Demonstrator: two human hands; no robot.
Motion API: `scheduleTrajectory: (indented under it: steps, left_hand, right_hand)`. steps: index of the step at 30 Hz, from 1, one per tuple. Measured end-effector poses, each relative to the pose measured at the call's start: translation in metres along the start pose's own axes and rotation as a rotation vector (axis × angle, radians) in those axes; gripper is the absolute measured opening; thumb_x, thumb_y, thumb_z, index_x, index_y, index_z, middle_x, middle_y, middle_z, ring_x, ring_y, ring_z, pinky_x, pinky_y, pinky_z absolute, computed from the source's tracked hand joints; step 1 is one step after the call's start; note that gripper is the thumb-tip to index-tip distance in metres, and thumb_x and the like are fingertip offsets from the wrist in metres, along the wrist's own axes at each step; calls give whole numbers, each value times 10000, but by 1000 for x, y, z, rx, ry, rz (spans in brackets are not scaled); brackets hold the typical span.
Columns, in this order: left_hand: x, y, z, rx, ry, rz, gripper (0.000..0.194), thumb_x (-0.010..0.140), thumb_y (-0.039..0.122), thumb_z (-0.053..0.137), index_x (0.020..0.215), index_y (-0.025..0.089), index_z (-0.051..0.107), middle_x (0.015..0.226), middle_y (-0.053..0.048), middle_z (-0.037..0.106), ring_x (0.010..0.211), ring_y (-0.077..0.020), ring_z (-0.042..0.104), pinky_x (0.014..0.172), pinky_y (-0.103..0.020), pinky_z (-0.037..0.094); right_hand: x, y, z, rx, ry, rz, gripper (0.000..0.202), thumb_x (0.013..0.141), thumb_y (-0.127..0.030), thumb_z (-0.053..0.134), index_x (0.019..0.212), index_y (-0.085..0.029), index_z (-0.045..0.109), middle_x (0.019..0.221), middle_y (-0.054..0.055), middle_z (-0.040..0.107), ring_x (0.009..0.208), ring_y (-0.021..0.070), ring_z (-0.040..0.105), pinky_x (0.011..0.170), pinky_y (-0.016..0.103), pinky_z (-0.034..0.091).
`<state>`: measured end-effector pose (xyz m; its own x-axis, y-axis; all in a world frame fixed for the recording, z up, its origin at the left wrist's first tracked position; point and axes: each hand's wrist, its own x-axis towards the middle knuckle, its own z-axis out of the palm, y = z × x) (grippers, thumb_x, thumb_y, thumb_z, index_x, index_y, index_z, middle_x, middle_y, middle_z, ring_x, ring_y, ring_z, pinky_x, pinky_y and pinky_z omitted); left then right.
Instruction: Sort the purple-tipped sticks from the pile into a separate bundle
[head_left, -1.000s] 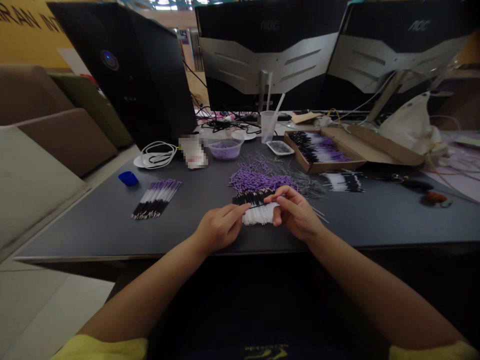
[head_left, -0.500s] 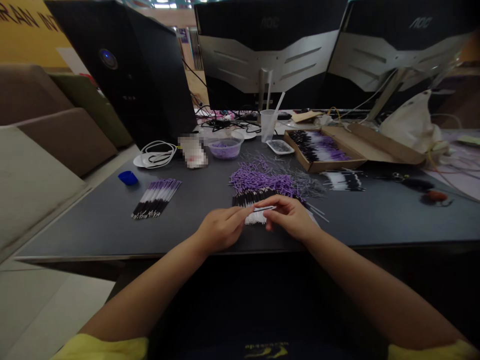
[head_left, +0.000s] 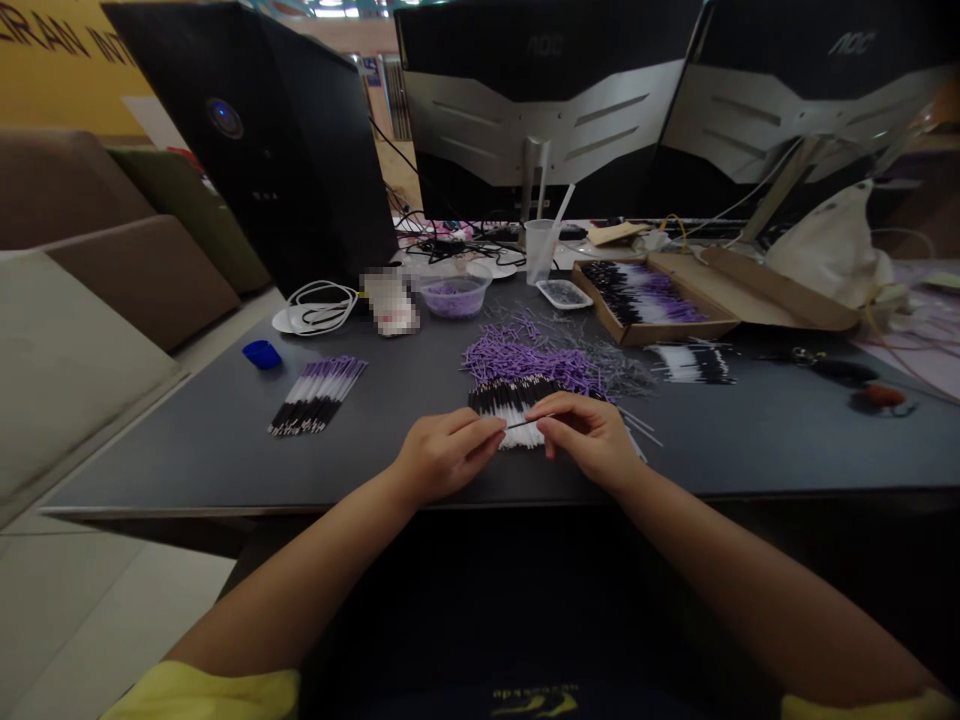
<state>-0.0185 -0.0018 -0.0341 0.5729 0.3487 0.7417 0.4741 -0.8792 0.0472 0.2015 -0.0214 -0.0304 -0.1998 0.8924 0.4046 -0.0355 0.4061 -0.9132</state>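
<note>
Just above the front of the desk, my left hand (head_left: pixel 448 452) pinches one end of a thin dark stick (head_left: pixel 523 423). The other end sits between the thumb and fingers of my right hand (head_left: pixel 589 435). Below and behind them lies a row of black-and-white sticks (head_left: pixel 504 398), partly hidden by my hands. A heap of short purple pieces (head_left: pixel 525 358) spreads behind that row, with thin grey pieces (head_left: pixel 619 365) to its right. On the left, a neat bundle of purple, white and black sticks (head_left: pixel 318 396) rests on the desk.
An open cardboard box (head_left: pixel 626 333) holds many similar sticks, with loose white-and-black sticks (head_left: pixel 691 364) before it. Behind stand a plastic tub (head_left: pixel 454 300), a small white tray (head_left: pixel 564 294), a cup with a straw (head_left: pixel 538 255) and monitors. A blue cap (head_left: pixel 262 354) sits left.
Both hands have drawn slightly apart, showing more of the stick between them. The stick now looks darker and slants a little. The camera view has shifted slightly.
</note>
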Motion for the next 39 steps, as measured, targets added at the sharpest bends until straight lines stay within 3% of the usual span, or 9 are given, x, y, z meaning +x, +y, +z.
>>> scheduleTrajectory:
  steps: [6, 9, 12, 16, 20, 23, 30, 36, 39]
  left_hand:
    - [6, 1, -2, -239, 88, -228, 117, 809, 195, 616, 901, 176, 685, 778, -30, 629, 621, -85, 552, 579, -203, 470]
    - [11, -3, -5, -543, 177, -487, 74, 776, 217, 650, 821, 166, 680, 776, -29, 624, 577, -79, 549, 503, -198, 462]
    - [13, -12, -7, -986, 266, -748, 90, 748, 240, 673, 771, 164, 629, 825, -35, 662, 624, -118, 631, 506, -231, 511]
    - [13, -21, -9, -1219, 358, -850, 149, 759, 266, 658, 787, 187, 535, 868, -16, 699, 758, -163, 691, 646, -323, 579]
    - [14, -22, -6, -1124, 502, -901, 231, 753, 257, 685, 916, 216, 527, 760, 10, 700, 620, -123, 657, 618, -297, 566]
    - [15, -21, -4, -1052, 594, -916, 240, 720, 250, 735, 882, 204, 565, 735, -4, 702, 603, -114, 635, 616, -280, 553]
    - [23, -38, -20, -861, 632, -912, 190, 744, 265, 709, 888, 199, 605, 756, -10, 669, 617, -126, 610, 619, -311, 544]
    - [19, -103, -72, -449, 508, -930, 227, 754, 270, 679, 958, 168, 671, 741, -6, 655, 570, -97, 567, 545, -240, 488]
    - [7, -146, -97, 29, 246, -906, 199, 790, 266, 656, 948, 146, 674, 681, 39, 619, 549, -64, 496, 544, -194, 421]
  right_hand:
    - [2, 1, -1, -69, 141, 17, 115, 825, -288, 645, 850, -190, 702, 587, -16, 610, 467, 105, 562, 487, 251, 449]
    - [3, 3, -3, -51, 203, 20, 118, 828, -293, 634, 810, -187, 681, 613, -9, 634, 449, 100, 551, 470, 250, 436]
    - [3, 3, -2, -59, 169, 39, 122, 809, -301, 649, 793, -182, 671, 639, 1, 647, 444, 99, 550, 460, 250, 436]
    - [1, 2, 1, -88, 108, 78, 143, 797, -323, 662, 796, -179, 663, 660, 7, 644, 435, 90, 536, 439, 239, 426]
    - [0, 2, 2, -106, 45, 76, 156, 809, -325, 650, 763, -176, 654, 706, 16, 644, 435, 77, 521, 430, 227, 415]
    - [0, 2, 2, -117, 8, 78, 162, 816, -333, 644, 764, -181, 655, 737, 21, 648, 448, 77, 523, 432, 225, 417]
    - [0, -3, 3, -131, -34, 82, 168, 841, -333, 605, 785, -189, 672, 718, 10, 634, 456, 78, 521, 450, 225, 419]
    - [0, -5, 1, -162, -82, 37, 203, 851, -300, 572, 719, -177, 664, 713, 15, 643, 464, 77, 521, 475, 228, 413]
    - [-1, -5, 0, -189, -104, -17, 209, 852, -263, 553, 701, -171, 664, 657, 6, 617, 476, 87, 529, 490, 234, 402]
